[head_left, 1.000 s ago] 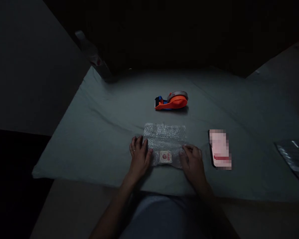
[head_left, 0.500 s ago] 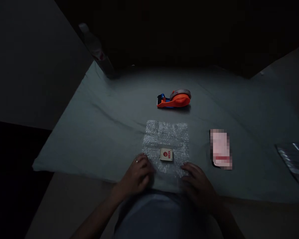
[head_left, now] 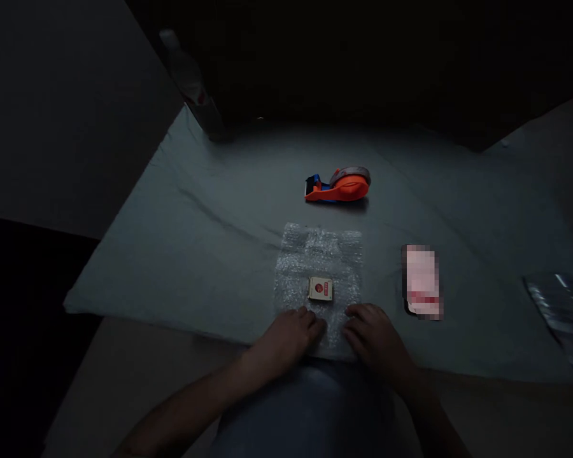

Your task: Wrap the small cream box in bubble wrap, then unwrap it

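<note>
A sheet of clear bubble wrap (head_left: 293, 270) lies spread on the cloth-covered table. On its lower middle rests a small cream box (head_left: 320, 289) with a red round print and red lettering. My left hand (head_left: 291, 332) lies palm down over the lower left of the wrap, its fingers stretched toward the middle, just below the box. At the lower right edge, my right hand (head_left: 371, 334) touches the wrap with its fingers apart. Neither hand touches the box. The near edge of the wrap is partly hidden by my left hand, and the light is dim.
An orange and blue tape dispenser (head_left: 339, 187) lies beyond the wrap. To the right are a blurred-out pink and white item (head_left: 423, 280) and a shiny plastic packet (head_left: 561, 312). A bottle (head_left: 191, 83) stands at the table's (head_left: 153, 242) far left corner, beside a dark panel (head_left: 344, 63).
My left hand has moved right and inward across the lower part of the wrap. My right hand has shifted slightly up. The box stays in place on the wrap.
</note>
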`<action>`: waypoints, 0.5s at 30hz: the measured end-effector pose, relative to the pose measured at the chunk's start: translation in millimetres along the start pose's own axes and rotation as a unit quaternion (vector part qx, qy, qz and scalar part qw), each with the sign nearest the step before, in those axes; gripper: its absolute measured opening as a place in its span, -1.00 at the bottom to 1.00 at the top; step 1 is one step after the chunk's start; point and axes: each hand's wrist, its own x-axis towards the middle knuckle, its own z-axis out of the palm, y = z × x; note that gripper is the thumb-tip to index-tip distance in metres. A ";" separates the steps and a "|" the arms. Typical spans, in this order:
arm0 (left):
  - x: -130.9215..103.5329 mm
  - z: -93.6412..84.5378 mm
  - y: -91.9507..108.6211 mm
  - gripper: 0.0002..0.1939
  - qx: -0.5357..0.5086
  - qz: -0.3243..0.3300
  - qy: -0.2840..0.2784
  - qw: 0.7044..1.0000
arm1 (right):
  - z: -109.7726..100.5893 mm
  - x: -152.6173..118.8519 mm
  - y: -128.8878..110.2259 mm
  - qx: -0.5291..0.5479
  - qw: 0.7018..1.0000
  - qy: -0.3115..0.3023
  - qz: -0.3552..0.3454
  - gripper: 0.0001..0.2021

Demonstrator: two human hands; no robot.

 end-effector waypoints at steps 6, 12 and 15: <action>-0.5 26.0 1.7 -0.61 -0.018 0.060 0.051 0.997 | 6.9 38.3 -12.7 0.073 0.989 0.131 0.011 -0.83; -2.4 37.2 -1.5 -0.46 -0.024 0.024 0.020 0.999 | 16.6 58.5 -14.8 0.145 0.982 0.117 0.031 -0.86; -2.6 36.9 -4.2 -0.52 -0.037 0.023 0.015 0.999 | 5.8 38.4 -0.1 0.113 0.967 0.211 0.086 -0.85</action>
